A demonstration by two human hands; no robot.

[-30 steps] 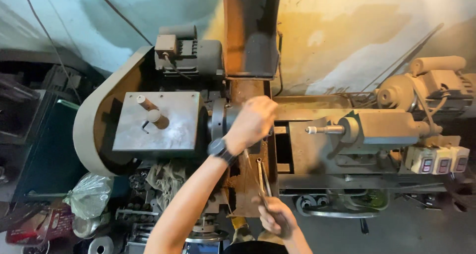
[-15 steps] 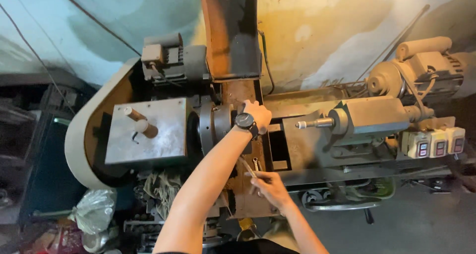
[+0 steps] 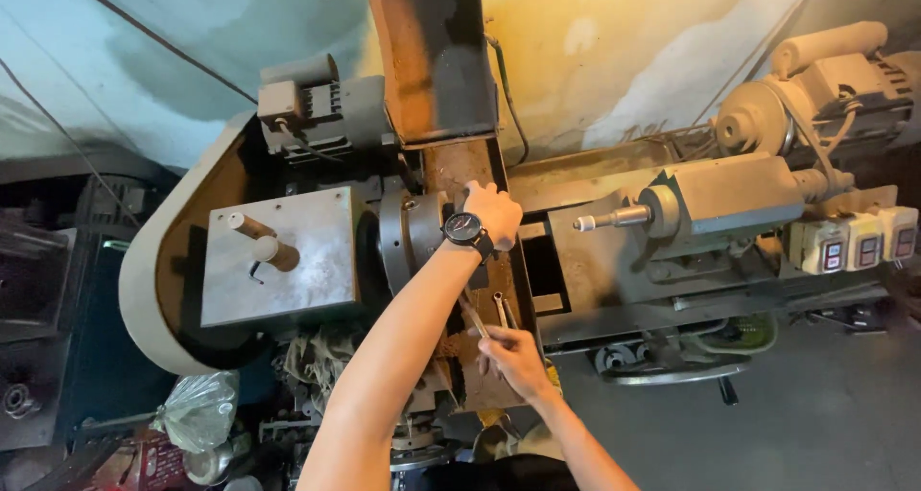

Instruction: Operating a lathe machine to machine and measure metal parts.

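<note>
Head view: right hand [image 3: 515,357] fingers pinch wrench [image 3: 472,315]

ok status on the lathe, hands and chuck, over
Left hand on chuck. Right hand holds thin metal tool. Tailstock apart, at right.

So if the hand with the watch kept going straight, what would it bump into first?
Probably the rusty upright column behind the lathe; the left hand points up toward it over the chuck, though depth is unclear.
</note>
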